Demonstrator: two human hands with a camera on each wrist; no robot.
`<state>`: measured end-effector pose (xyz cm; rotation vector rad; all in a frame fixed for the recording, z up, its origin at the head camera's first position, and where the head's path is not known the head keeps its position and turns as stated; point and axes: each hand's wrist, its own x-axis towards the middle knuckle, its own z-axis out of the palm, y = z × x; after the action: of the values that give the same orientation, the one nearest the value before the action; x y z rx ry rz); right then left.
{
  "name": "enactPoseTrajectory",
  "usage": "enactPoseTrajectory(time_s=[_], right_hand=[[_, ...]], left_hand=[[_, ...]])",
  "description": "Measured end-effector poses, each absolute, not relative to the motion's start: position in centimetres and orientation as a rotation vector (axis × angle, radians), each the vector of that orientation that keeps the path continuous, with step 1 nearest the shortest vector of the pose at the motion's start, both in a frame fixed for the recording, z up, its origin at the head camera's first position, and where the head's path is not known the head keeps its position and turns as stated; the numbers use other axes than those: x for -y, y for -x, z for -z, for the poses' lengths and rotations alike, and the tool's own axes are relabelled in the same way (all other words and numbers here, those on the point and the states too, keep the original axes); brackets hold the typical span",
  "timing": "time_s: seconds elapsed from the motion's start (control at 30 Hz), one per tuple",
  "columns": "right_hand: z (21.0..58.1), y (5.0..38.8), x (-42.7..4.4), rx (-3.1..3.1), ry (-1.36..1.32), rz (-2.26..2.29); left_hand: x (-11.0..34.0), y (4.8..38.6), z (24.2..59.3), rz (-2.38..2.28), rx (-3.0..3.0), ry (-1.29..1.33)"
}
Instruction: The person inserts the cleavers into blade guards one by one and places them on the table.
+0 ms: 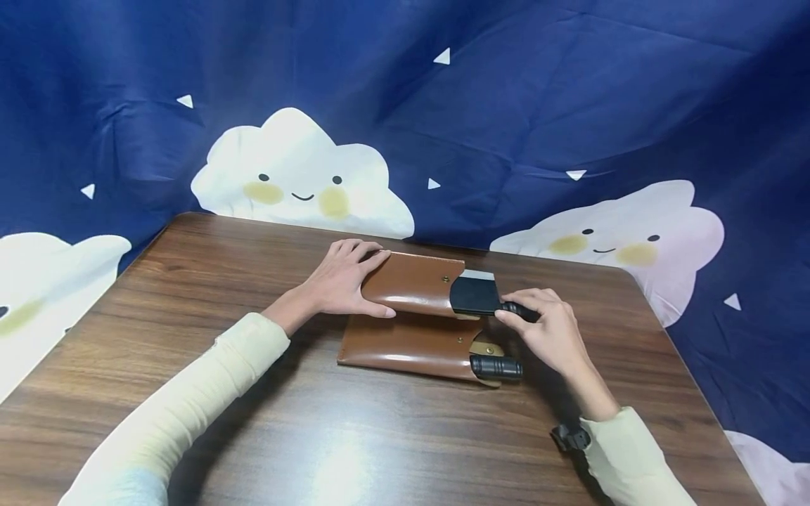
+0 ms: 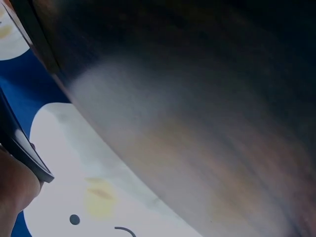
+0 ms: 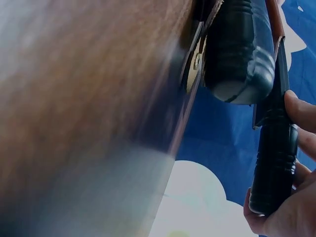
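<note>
A brown leather sheath (image 1: 414, 284) is held by its left end in my left hand (image 1: 344, 281), thumb across the front and fingers over the top edge. From its right opening sticks part of a broad cleaver (image 1: 477, 293), black with a silvery strip along the top; the rest is hidden inside. My right hand (image 1: 550, 330) grips the cleaver's black ridged handle (image 3: 274, 168). Just in front, a second brown sheath (image 1: 405, 346) has another black handle (image 1: 496, 367) protruding on its right. The left wrist view shows little beyond part of the hand (image 2: 17, 190) and a dark edge.
Everything is over a brown wood-grain table (image 1: 266, 422). Behind it hangs a dark blue cloth (image 1: 481, 119) printed with smiling white clouds and small triangles. A dark band (image 1: 571, 437) circles my right wrist.
</note>
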<state>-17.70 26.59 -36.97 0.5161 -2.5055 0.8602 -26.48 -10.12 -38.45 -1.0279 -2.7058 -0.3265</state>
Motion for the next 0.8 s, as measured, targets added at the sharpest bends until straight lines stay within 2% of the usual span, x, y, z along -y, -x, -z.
enactPoseTrajectory(time_s=[0.8], right_hand=[[37.4, 17.9, -25.3, 2.482, -0.552, -0.852]], left_hand=[[9.1, 26.4, 38.2, 0.313, 2.696, 1.045]])
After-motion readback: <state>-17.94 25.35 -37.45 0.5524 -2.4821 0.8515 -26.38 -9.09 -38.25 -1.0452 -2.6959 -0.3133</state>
